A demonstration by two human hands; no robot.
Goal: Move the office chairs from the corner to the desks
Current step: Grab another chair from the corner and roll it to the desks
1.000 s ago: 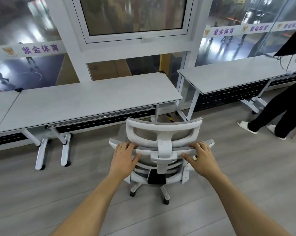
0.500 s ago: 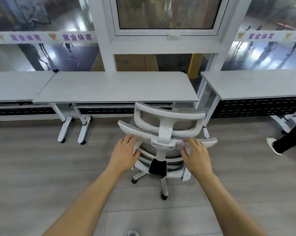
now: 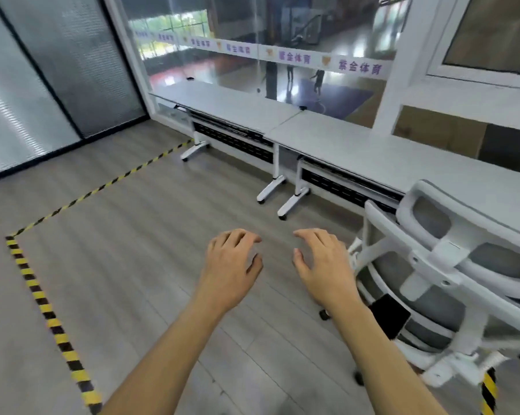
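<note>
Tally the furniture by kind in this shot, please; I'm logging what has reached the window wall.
Office chair: 1, white frame with grey mesh, at the near desk, neither hand on it
Desks: 2 in view, the near one and the far desk, set end to end along the window
Total: 3

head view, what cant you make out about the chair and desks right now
- Office chair: seat and armrests hidden behind its own backrest; right side cut off by the frame edge.
- Chair base: only a few casters show, blurred; the right hand and forearm cover part.
- Near desk: right end cut off, so how far the chair sits under it is unclear.
- Window lettering: blurred.
</note>
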